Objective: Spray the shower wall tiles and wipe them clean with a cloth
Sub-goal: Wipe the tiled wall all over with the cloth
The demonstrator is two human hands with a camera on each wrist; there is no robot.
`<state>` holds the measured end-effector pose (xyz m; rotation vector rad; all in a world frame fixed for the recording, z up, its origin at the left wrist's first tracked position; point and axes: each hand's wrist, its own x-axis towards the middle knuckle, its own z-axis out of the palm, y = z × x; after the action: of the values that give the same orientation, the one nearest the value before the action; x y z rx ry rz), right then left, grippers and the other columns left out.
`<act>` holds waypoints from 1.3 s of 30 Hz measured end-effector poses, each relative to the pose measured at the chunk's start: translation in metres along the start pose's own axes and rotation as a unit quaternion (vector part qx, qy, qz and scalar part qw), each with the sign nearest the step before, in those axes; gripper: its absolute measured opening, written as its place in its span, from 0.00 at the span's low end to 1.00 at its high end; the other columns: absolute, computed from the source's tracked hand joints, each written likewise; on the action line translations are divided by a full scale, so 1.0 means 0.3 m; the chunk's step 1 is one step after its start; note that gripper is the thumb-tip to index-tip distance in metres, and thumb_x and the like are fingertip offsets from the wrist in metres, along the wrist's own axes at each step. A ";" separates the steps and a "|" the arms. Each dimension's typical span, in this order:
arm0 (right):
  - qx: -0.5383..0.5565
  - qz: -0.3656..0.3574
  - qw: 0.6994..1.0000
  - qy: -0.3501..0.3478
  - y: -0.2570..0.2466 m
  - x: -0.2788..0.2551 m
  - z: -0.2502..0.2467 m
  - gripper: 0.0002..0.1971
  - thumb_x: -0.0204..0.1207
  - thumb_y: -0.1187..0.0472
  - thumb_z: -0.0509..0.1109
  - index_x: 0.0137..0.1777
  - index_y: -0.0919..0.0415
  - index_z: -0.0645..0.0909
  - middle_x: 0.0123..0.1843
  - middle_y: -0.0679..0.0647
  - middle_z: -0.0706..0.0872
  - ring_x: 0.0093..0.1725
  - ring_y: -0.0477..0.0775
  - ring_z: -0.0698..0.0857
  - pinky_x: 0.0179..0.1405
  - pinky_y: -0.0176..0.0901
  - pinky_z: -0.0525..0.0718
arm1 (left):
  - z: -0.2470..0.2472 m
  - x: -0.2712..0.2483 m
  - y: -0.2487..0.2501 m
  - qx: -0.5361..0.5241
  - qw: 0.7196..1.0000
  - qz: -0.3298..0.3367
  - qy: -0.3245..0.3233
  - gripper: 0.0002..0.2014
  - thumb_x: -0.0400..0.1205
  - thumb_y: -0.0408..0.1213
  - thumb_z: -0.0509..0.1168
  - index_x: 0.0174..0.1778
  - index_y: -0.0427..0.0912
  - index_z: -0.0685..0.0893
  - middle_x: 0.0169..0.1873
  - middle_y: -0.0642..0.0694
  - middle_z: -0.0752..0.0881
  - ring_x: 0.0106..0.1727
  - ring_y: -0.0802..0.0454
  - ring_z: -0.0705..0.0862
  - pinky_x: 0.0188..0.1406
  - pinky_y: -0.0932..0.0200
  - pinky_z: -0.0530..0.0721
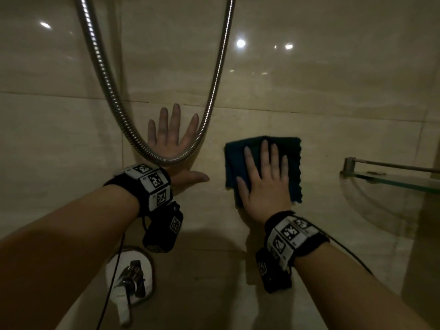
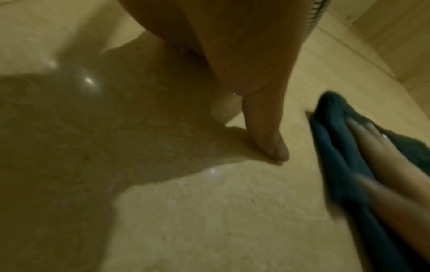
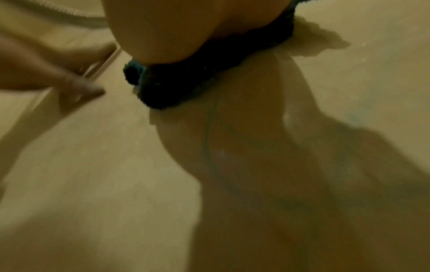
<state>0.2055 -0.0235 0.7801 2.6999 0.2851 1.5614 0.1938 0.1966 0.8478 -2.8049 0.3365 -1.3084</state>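
Nearest me, low on the wall: mixer tap (image 1: 129, 279), untouched below my left wrist.
Right hand (image 1: 263, 179): fingers straight, palm pressing the folded teal cloth (image 1: 283, 160) flat on the tiles, so I judge I'm mid-wipe.
Left hand (image 1: 172, 144): spread wide on the wall tiles (image 1: 333, 139), holding nothing, seemingly bracing me.
Shower hose (image 1: 166, 160): loop hanging across that hand.
Farther right: glass shelf (image 1: 390, 177).
Spray bottle: not in view.

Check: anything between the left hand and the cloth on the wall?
Nothing: bare beige tile separates the left hand from the dark teal cloth under the right hand. Head view shows it.
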 end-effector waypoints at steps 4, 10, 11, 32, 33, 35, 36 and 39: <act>0.000 0.007 1.000 -0.027 -0.011 -0.023 -0.002 0.32 0.80 0.39 0.39 0.81 0.49 0.38 0.82 0.57 0.35 0.82 0.56 0.37 0.79 0.57 0.34 | -0.007 -0.001 0.005 0.011 1.000 -0.001 -0.005 0.66 0.59 0.75 0.67 0.72 0.54 0.23 0.79 0.38 0.28 0.80 0.34 0.29 0.76 0.35 0.31; 0.026 0.039 0.999 0.014 -0.064 0.167 -0.112 0.32 0.83 0.45 0.49 0.84 0.51 0.43 0.84 0.61 0.41 0.83 0.63 0.41 0.79 0.59 0.35 | 0.002 0.002 0.005 0.021 1.000 -0.001 0.005 0.66 0.59 0.76 0.65 0.72 0.52 0.23 0.80 0.36 0.29 0.80 0.33 0.30 0.75 0.35 0.30; 0.027 0.042 0.999 0.004 -0.068 0.192 -0.127 0.32 0.84 0.46 0.49 0.84 0.51 0.41 0.84 0.61 0.38 0.83 0.62 0.39 0.79 0.58 0.33 | 0.003 0.001 0.006 0.020 1.000 0.002 0.011 0.65 0.59 0.76 0.65 0.73 0.52 0.24 0.80 0.36 0.30 0.80 0.32 0.30 0.75 0.35 0.30; 0.017 0.026 0.999 -0.038 -0.146 0.086 -0.073 0.32 0.81 0.42 0.41 0.80 0.47 0.31 0.83 0.57 0.32 0.82 0.60 0.35 0.77 0.58 0.29 | -0.039 -0.027 -0.054 0.041 0.998 0.041 -0.032 0.68 0.61 0.72 0.70 0.75 0.46 0.25 0.80 0.35 0.30 0.81 0.35 0.32 0.77 0.38 0.32; 0.020 0.035 0.999 -0.033 -0.166 0.113 -0.083 0.32 0.82 0.43 0.42 0.81 0.48 0.32 0.84 0.58 0.33 0.82 0.60 0.35 0.77 0.58 0.29 | -0.045 -0.030 -0.069 0.063 0.996 0.031 -0.048 0.69 0.62 0.74 0.68 0.76 0.45 0.23 0.79 0.35 0.28 0.80 0.35 0.31 0.79 0.36 0.34; 0.028 0.053 0.998 -0.032 -0.201 0.149 -0.095 0.32 0.84 0.44 0.46 0.82 0.49 0.34 0.84 0.59 0.33 0.82 0.61 0.35 0.77 0.58 0.29 | -0.059 -0.039 -0.102 0.103 0.991 0.008 -0.081 0.68 0.64 0.75 0.65 0.77 0.42 0.23 0.78 0.35 0.26 0.80 0.34 0.31 0.79 0.36 0.36; 0.028 0.060 0.997 -0.031 -0.213 0.157 -0.097 0.33 0.84 0.44 0.46 0.82 0.49 0.34 0.84 0.59 0.33 0.82 0.61 0.35 0.77 0.58 0.29 | -0.068 -0.042 -0.118 0.116 0.989 0.004 -0.094 0.68 0.65 0.75 0.64 0.77 0.41 0.23 0.78 0.34 0.26 0.80 0.34 0.31 0.78 0.37 0.36; 0.021 0.064 0.997 -0.024 -0.218 0.160 -0.090 0.32 0.84 0.44 0.45 0.83 0.49 0.35 0.84 0.59 0.33 0.82 0.61 0.35 0.77 0.58 0.30 | -0.076 -0.048 -0.171 0.133 0.985 0.021 -0.105 0.67 0.66 0.75 0.63 0.78 0.40 0.25 0.78 0.34 0.26 0.79 0.34 0.30 0.75 0.42 0.30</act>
<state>0.1956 0.0464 0.8283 2.8359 0.1498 1.5350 0.1767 0.2512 0.8576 -2.6597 0.1955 -0.9566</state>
